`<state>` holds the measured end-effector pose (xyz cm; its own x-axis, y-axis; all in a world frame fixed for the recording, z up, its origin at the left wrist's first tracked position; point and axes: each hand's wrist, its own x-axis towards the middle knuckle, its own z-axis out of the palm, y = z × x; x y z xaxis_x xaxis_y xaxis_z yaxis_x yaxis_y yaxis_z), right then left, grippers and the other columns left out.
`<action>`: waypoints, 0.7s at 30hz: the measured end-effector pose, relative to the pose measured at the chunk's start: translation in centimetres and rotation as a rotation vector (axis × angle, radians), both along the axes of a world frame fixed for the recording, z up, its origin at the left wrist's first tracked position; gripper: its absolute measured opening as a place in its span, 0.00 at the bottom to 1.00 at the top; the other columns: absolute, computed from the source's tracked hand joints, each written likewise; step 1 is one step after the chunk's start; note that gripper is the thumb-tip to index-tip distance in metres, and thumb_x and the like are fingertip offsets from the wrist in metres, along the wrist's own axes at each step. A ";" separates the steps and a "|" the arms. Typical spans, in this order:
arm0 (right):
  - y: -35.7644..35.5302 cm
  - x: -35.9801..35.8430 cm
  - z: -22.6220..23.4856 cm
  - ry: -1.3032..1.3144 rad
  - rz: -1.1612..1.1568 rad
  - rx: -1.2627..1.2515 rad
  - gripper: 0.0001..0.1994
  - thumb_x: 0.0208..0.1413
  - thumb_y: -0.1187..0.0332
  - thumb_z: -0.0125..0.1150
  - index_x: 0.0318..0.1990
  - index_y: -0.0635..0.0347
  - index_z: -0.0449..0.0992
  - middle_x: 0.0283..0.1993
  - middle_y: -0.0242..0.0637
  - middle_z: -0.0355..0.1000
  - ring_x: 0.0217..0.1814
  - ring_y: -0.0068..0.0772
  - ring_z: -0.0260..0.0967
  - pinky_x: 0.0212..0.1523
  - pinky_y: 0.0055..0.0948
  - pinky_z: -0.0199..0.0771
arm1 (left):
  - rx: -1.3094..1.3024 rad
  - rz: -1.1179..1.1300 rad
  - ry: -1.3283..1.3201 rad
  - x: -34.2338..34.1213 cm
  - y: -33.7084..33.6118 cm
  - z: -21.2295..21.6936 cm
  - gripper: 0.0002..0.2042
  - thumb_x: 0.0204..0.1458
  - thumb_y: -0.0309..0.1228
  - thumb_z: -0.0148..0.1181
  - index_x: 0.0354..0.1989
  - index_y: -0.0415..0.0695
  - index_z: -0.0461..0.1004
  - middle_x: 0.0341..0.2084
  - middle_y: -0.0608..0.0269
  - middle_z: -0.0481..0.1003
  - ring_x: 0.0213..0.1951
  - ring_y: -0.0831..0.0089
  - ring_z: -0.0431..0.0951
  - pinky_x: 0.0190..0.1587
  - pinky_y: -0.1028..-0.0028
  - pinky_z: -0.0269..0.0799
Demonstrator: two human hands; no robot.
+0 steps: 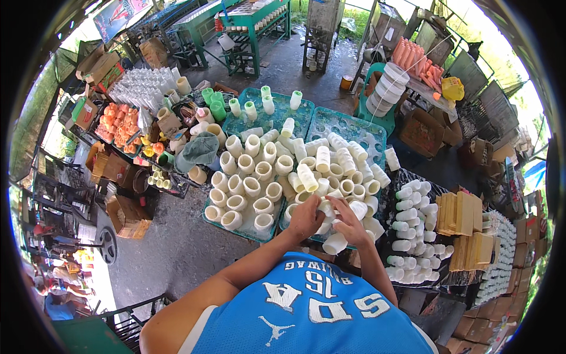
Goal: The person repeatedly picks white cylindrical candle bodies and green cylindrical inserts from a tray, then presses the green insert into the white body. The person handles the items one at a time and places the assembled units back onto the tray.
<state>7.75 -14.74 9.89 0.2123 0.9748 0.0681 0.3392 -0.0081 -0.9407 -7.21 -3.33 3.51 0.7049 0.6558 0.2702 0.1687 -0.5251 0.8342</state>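
My left hand (307,219) and my right hand (349,222) meet over the near edge of a teal tray. Between their curled fingers is a white cylinder (326,207), partly covered by the fingers. Just below the right hand, another white hollow cylinder (335,243) lies tilted at the tray's edge. Beyond the hands, many white ribbed cylinders (322,159) lie piled on their sides. To the left, cream-coloured open cylinders (252,187) stand upright in rows, their hollow mouths up. Fine detail of the held piece is too small to make out.
Teal trays (348,118) with round hollows spread across the table, with green-white cylinders (250,110) at the back. At right are more cylinders (407,230) and stacked tan boards (463,213). Stacked white tubs (387,88) rest on a green chair (383,121). Left stands a cardboard box (127,216).
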 end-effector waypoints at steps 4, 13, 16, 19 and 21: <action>0.1 -0.6 -1.7 0.178 -0.106 -0.067 0.25 0.60 0.67 0.71 0.63 0.65 0.76 0.56 0.45 0.73 0.61 0.40 0.74 0.61 0.38 0.75 | -0.015 0.029 0.129 0.1 0.7 -0.7 0.18 0.51 0.27 0.67 0.45 0.42 0.65 0.30 0.44 0.76 0.33 0.38 0.80 0.34 0.46 0.73; 4.4 -5.6 -3.2 -0.644 -0.361 0.065 0.13 0.53 0.74 0.63 0.47 0.56 0.81 0.43 0.42 0.79 0.48 0.51 0.75 0.54 0.49 0.71 | 0.113 -0.027 0.276 0.1 3.6 -2.9 0.26 0.56 0.38 0.65 0.62 0.45 0.70 0.31 0.48 0.84 0.34 0.43 0.85 0.35 0.49 0.79; 4.9 -5.8 -4.5 -0.758 -0.361 0.025 0.13 0.57 0.73 0.61 0.49 0.55 0.81 0.41 0.39 0.78 0.45 0.46 0.78 0.49 0.47 0.74 | 0.069 -0.037 0.483 0.5 4.3 -2.5 0.25 0.59 0.39 0.61 0.65 0.45 0.70 0.30 0.47 0.84 0.33 0.44 0.86 0.35 0.49 0.79; 5.2 -5.7 -4.9 -0.836 -0.312 -0.017 0.12 0.59 0.74 0.60 0.49 0.56 0.81 0.39 0.38 0.77 0.41 0.45 0.79 0.43 0.44 0.76 | 0.020 -0.069 0.566 0.7 5.0 -3.3 0.26 0.62 0.37 0.58 0.67 0.43 0.69 0.29 0.46 0.84 0.33 0.44 0.86 0.35 0.48 0.79; 5.7 -5.2 -3.9 -0.868 -0.268 -0.028 0.12 0.60 0.75 0.60 0.50 0.56 0.81 0.38 0.39 0.76 0.38 0.46 0.79 0.38 0.44 0.78 | -0.025 -0.140 0.577 0.3 6.0 -4.0 0.28 0.65 0.37 0.57 0.71 0.40 0.65 0.33 0.44 0.84 0.35 0.46 0.86 0.39 0.52 0.79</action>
<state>2.58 -9.06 6.00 0.3168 0.9040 0.2872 0.9122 -0.2075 -0.3532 -6.95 2.63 -0.49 0.8135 0.5474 -0.1963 0.5290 -0.5563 0.6408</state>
